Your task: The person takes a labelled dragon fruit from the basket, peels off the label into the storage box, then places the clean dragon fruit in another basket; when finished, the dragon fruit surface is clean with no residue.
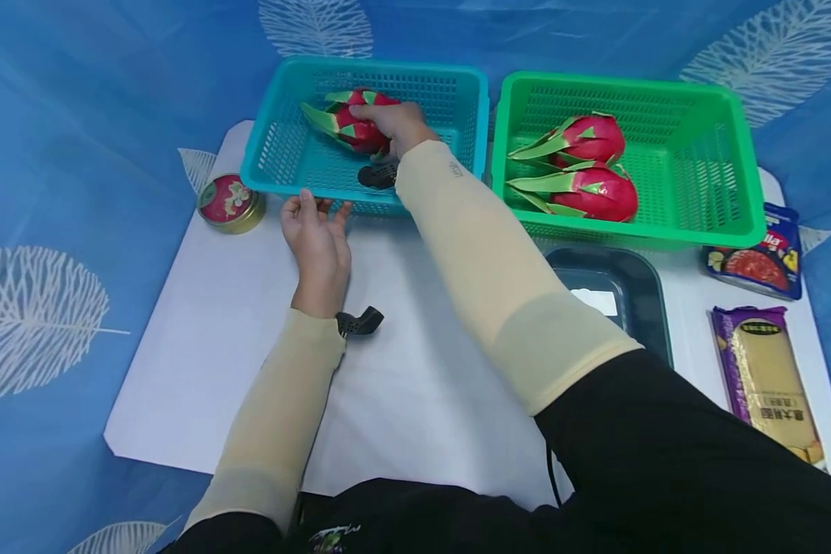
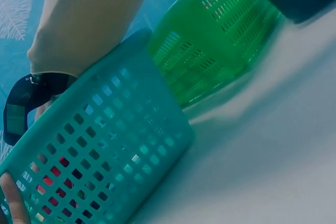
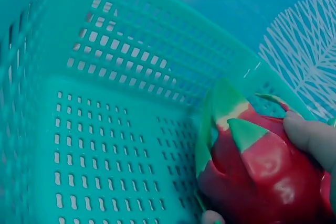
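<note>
right hand (image 1: 396, 123) clamped on fruit (image 1: 352, 123) inside teal basket (image 1: 277, 158) | long axis leftward, leaf tips away from grip | left hand (image 1: 316, 235) relaxed, touching basket's near rim

My dragon fruit (image 1: 356, 123) is pink-red with green-tipped scales, its basket (image 1: 277, 146) teal, the neighbouring basket (image 1: 720, 154) bright green (cloth (image 1: 76, 154) blue, white leaf prints).
</note>
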Available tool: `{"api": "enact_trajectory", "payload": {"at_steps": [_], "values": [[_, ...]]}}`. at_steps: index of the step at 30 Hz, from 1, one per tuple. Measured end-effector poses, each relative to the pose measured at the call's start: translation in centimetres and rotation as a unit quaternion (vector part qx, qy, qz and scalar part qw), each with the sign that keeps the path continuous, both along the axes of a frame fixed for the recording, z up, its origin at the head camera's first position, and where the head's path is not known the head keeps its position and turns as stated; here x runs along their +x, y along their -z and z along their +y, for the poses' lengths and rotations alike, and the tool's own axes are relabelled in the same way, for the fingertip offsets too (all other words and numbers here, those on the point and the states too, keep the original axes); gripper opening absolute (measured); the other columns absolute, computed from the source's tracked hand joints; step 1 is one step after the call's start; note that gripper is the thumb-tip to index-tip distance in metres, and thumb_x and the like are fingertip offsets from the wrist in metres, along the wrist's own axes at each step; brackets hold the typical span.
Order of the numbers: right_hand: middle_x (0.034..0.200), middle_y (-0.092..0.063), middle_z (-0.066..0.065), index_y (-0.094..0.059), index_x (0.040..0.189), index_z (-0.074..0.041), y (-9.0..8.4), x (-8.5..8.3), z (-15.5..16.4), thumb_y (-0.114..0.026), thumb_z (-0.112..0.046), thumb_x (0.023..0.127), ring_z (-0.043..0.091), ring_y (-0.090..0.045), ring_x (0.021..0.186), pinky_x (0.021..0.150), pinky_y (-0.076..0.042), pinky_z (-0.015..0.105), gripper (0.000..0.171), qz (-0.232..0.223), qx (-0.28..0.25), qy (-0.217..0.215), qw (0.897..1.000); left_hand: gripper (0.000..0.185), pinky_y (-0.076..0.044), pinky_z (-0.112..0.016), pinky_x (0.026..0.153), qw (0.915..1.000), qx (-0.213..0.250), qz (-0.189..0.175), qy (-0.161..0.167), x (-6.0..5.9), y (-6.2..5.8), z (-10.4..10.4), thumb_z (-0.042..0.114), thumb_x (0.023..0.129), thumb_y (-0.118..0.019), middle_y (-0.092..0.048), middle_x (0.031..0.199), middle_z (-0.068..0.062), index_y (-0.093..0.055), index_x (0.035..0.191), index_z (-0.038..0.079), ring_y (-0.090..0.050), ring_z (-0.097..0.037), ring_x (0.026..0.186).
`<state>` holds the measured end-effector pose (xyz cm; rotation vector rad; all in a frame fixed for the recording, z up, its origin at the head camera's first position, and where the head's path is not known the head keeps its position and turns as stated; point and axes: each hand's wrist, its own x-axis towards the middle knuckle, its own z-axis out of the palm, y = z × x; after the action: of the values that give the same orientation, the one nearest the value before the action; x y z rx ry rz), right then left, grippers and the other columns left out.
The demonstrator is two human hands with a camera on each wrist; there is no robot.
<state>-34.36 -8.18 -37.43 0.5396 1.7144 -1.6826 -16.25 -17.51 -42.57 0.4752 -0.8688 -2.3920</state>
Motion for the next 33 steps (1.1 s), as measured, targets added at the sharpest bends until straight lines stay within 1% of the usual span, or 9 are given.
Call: {"api": "enact_trajectory", "payload": {"at_steps": [2,6,11,14,18,22,25,27,33], "values": [[0.123,-0.045,-0.007,-0.031,0.137,-0.026,-0.2,0.1,-0.4,-0.085,-0.037,0.066,0.015,-0.055,0.100,0.071,-0.054,0.041,0.090,0.023,0.016,-0.015,1.000,0.025,-0.048,-0.045,0.080,1.0000,-0.002,-0.001,0.002,0.1,-0.3,-0.2,0.019,0.098,-0.046,-0.045,0.099,-0.015,-0.032,0.113,0.005,-0.049,-0.025,0.087],[0.129,-0.038,-0.007,-0.024,0.140,-0.026,-0.7,0.5,0.2,-0.084,-0.041,0.067,0.013,-0.050,0.104,0.072,-0.054,0.039,0.096,0.081,0.076,-0.057,0.992,0.025,-0.048,-0.044,0.079,1.0000,-0.007,0.001,0.004,0.2,-0.4,0.3,0.019,0.098,-0.046,-0.045,0.100,-0.015,-0.032,0.113,0.005,-0.048,-0.025,0.088],[0.130,-0.039,-0.005,-0.026,0.138,-0.023,-1.3,1.4,2.2,-0.083,-0.039,0.068,0.013,-0.046,0.112,0.073,-0.054,0.040,0.092,0.136,0.082,-0.097,0.983,0.027,-0.048,-0.045,0.079,0.9998,-0.016,0.011,0.004,0.4,-0.3,0.7,0.020,0.098,-0.045,-0.044,0.099,-0.015,-0.031,0.114,0.004,-0.046,-0.026,0.088],[0.130,-0.038,-0.004,-0.025,0.139,-0.023,-1.8,1.9,3.3,-0.083,-0.039,0.068,0.013,-0.045,0.114,0.071,-0.055,0.040,0.093,0.156,0.082,-0.109,0.978,0.027,-0.048,-0.045,0.080,0.9997,-0.020,0.007,0.009,0.5,-0.4,0.6,0.021,0.099,-0.045,-0.044,0.100,-0.015,-0.031,0.116,0.005,-0.046,-0.026,0.090],[0.135,-0.035,-0.004,-0.020,0.142,-0.025,-2.2,2.1,3.6,-0.083,-0.042,0.067,0.014,-0.041,0.118,0.074,-0.054,0.039,0.100,0.174,0.106,-0.119,0.972,0.027,-0.048,-0.046,0.081,0.9996,-0.027,0.005,0.005,0.7,-0.6,0.0,0.021,0.099,-0.044,-0.045,0.101,-0.015,-0.031,0.117,0.005,-0.047,-0.027,0.091],[0.139,-0.032,-0.004,-0.015,0.145,-0.026,-2.1,2.0,3.8,-0.083,-0.045,0.064,0.015,-0.037,0.122,0.077,-0.053,0.038,0.108,0.198,0.136,-0.146,0.960,0.024,-0.048,-0.046,0.081,0.9996,-0.027,0.003,-0.002,0.5,-0.6,-0.3,0.019,0.100,-0.043,-0.045,0.100,-0.015,-0.032,0.115,0.004,-0.049,-0.025,0.089],[0.140,-0.032,-0.003,-0.012,0.146,-0.025,-1.8,2.1,3.9,-0.084,-0.044,0.064,0.015,-0.036,0.123,0.075,-0.054,0.037,0.111,0.208,0.140,-0.159,0.955,0.022,-0.048,-0.046,0.081,0.9998,-0.019,0.001,0.001,0.5,-0.5,-0.4,0.018,0.100,-0.044,-0.045,0.099,-0.015,-0.032,0.113,0.005,-0.049,-0.025,0.088],[0.139,-0.034,-0.004,-0.014,0.145,-0.025,-1.7,2.3,4.1,-0.085,-0.041,0.063,0.014,-0.036,0.123,0.074,-0.054,0.037,0.110,0.210,0.136,-0.157,0.955,0.023,-0.048,-0.046,0.081,0.9998,-0.017,0.004,0.005,0.5,-0.4,-0.2,0.019,0.099,-0.045,-0.044,0.098,-0.015,-0.032,0.112,0.004,-0.049,-0.025,0.087],[0.133,-0.039,-0.003,-0.025,0.135,-0.024,-2.4,2.7,4.7,-0.089,-0.033,0.060,0.013,-0.039,0.119,0.074,-0.054,0.036,0.098,0.239,0.083,-0.144,0.957,0.023,-0.049,-0.046,0.080,0.9999,-0.017,0.001,-0.001,0.3,-0.6,0.0,0.019,0.099,-0.045,-0.045,0.098,-0.015,-0.033,0.113,0.005,-0.049,-0.025,0.086]]}}
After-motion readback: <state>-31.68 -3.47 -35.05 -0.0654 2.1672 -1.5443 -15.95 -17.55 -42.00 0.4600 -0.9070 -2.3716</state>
